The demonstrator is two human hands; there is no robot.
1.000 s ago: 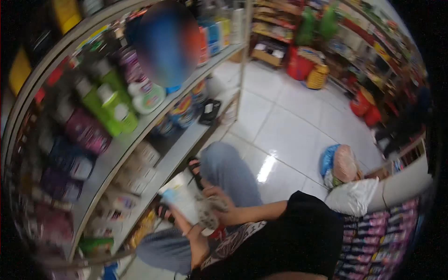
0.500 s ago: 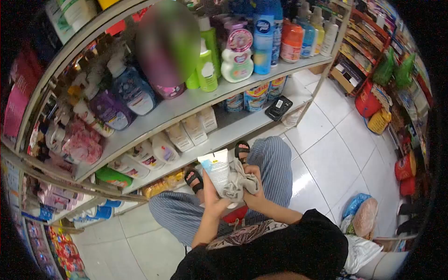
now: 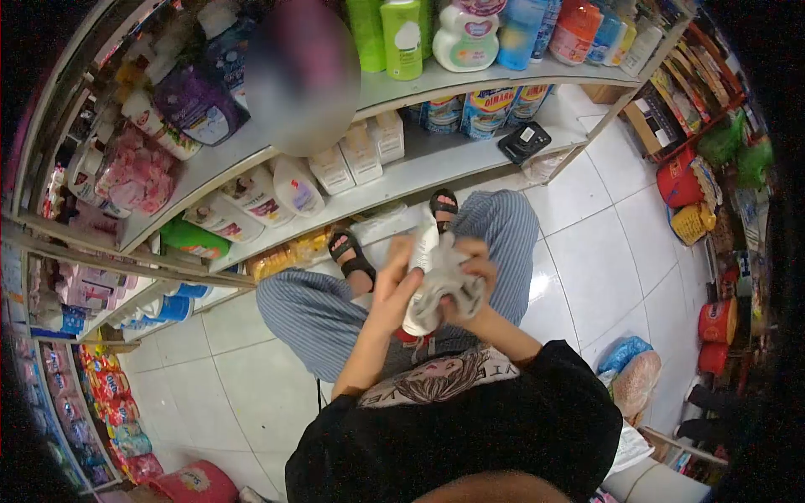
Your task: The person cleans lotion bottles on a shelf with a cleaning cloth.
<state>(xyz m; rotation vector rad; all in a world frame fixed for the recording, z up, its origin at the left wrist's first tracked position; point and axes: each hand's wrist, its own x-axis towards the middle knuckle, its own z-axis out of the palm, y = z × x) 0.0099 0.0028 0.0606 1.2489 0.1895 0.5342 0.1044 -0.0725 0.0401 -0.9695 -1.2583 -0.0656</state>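
My left hand (image 3: 392, 283) is grasping a white squeeze tube (image 3: 425, 249), tilted edge-on between my striped trouser legs (image 3: 306, 312); my right hand (image 3: 478, 270) is clutching a bunched grey cloth (image 3: 453, 283) against it. Handling advice — the left grip should be staying firm without denting, the cloth pressing flatter.

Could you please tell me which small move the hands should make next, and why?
Probably the right hand should rub the grey cloth gently along the white tube, because the left hand holds the tube and the cloth lies against its side.
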